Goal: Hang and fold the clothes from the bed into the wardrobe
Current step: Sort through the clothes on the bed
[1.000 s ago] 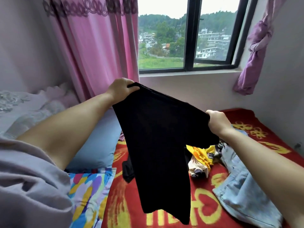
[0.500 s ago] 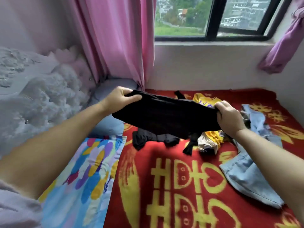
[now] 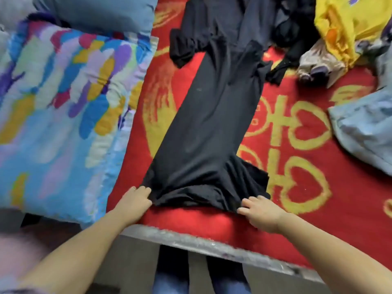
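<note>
Left-hand fingers (image 3: 142, 193) and right-hand fingers (image 3: 249, 205) each pinch a near corner of the black shirt (image 3: 209, 124), spread on the bed (image 3: 297, 166) toward 12 o'clock. That bunched hem at 6 could easily fold in crooked.

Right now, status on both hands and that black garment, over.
Left hand and right hand each grip a near corner of the long black cloth garment. It lies flat along the red blanket. Far end overlaps other dark clothes.
</note>
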Demonstrator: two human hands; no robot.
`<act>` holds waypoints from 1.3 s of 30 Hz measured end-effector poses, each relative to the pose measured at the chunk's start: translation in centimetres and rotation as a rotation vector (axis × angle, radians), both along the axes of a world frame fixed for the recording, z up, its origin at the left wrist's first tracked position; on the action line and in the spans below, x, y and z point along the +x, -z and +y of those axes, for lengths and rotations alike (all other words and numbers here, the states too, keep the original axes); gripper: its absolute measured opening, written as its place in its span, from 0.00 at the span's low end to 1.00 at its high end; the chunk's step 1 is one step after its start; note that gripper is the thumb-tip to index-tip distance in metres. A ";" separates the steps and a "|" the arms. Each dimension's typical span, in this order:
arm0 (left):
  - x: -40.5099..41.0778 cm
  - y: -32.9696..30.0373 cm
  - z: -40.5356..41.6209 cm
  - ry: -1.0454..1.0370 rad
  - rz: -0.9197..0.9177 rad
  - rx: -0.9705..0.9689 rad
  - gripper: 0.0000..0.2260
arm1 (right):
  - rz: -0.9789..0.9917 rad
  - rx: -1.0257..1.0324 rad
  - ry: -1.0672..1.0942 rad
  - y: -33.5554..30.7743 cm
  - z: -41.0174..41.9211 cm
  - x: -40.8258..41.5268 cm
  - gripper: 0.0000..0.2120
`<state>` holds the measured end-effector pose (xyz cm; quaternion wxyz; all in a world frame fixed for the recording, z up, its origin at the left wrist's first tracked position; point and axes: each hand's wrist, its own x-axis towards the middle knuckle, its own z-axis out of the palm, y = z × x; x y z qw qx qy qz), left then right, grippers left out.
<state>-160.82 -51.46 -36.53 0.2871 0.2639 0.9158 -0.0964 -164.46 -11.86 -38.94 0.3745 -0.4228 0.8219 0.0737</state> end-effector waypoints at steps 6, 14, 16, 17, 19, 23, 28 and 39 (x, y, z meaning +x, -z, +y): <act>0.4 0.8 4.8 -0.055 0.223 0.186 0.04 | 0.014 -0.345 0.648 -1.0 2.3 -3.2 0.10; -2.2 4.2 17.1 -0.101 0.047 0.178 0.32 | -0.020 -0.010 0.806 1.5 1.2 -8.1 0.12; -2.2 5.0 18.8 -0.182 -0.097 0.184 0.34 | 0.032 -0.015 0.851 1.8 0.6 -8.2 0.06; -2.3 5.2 19.2 -0.181 -0.128 0.211 0.35 | 0.065 -0.034 0.889 1.6 0.7 -8.6 0.07; -3.0 5.1 19.0 -0.146 -0.206 0.230 0.35 | 0.072 -0.018 0.911 1.1 1.7 -9.7 0.09; -7.0 3.7 18.0 -0.174 -0.462 0.254 0.25 | -0.047 0.110 0.774 -0.2 3.4 -13.5 0.07; -15.7 2.5 21.2 -0.477 -0.129 0.515 0.12 | 0.018 -0.280 1.112 -2.2 1.5 -26.4 0.10; -21.2 7.6 24.8 -0.680 0.206 0.344 0.07 | 0.266 -0.596 1.554 1.2 -4.2 -45.5 0.18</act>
